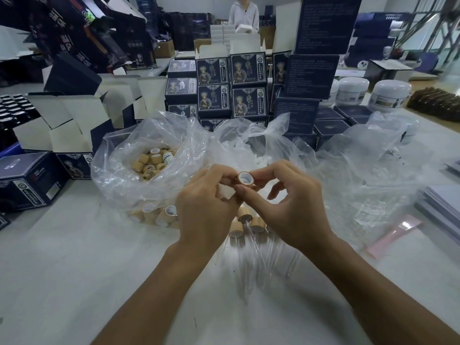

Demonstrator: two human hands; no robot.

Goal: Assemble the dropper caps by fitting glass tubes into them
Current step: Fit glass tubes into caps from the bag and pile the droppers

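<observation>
A bamboo-coloured dropper cap with a white inside is held up between both hands, its open end facing me. My left hand pinches its left side and my right hand pinches its right side with thumb and forefinger. Below the hands, several assembled caps with glass tubes lie on the white table. A clear plastic bag at the left holds several loose bamboo caps. Another clear bag behind my hands holds white parts.
Stacks of dark blue printed boxes stand behind the bags, with open cartons at the left. White jars sit at the back right. A pink strip and grey sheets lie at the right. A person stands far back.
</observation>
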